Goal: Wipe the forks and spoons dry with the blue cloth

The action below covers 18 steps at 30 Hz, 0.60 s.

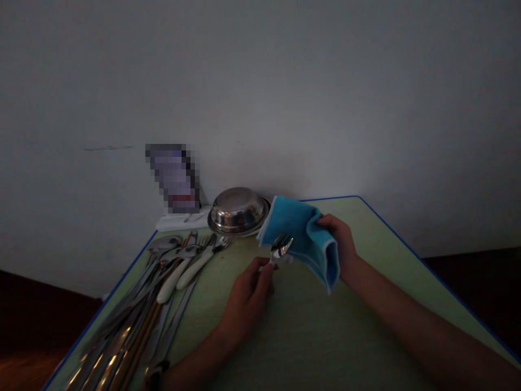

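My left hand [253,288] is closed around the handle of a fork [280,247], whose short tines point up and to the right. Most of the fork's handle is hidden in my fingers. On the right, my right hand [341,241] grips a folded blue cloth [295,225] with pale edging by its right side. The cloth hangs just behind the fork's head; whether the two touch I cannot tell. Both hands are above the middle of the pale green table [325,342].
Along the table's left side lies a heap of cutlery [150,293], with spoons, forks, white-handled pieces and chopsticks. An upturned metal bowl [239,209] stands at the back near the wall [285,108]. A blurred-out screen device [176,179] leans on a white object [179,220].
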Each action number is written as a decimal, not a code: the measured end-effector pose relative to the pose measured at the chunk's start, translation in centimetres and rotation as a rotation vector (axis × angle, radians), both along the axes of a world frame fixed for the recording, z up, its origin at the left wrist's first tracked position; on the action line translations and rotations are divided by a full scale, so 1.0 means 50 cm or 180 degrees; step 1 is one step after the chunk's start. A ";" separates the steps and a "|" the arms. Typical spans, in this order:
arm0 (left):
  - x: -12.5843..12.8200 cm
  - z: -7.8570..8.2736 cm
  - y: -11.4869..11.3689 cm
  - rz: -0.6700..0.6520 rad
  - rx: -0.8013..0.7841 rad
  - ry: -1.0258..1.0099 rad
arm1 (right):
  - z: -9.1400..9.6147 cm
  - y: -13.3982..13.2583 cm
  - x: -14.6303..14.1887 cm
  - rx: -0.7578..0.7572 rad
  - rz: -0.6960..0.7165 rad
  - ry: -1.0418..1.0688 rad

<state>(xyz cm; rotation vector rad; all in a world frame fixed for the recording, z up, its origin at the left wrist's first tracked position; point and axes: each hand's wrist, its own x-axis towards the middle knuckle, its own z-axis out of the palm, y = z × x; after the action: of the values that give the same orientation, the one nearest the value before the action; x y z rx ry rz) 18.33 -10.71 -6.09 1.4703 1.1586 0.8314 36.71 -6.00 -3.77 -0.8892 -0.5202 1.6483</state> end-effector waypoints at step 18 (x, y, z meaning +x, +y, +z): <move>0.001 0.004 0.008 0.0001 -0.0149 0.0111 | -0.042 -0.018 -0.031 0.2345 -0.0290 -0.3156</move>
<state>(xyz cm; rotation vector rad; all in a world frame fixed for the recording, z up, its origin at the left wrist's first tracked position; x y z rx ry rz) 18.38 -10.29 -5.89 1.4515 1.1966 0.7766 35.15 -6.92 -5.88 -1.0754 -1.6030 0.7069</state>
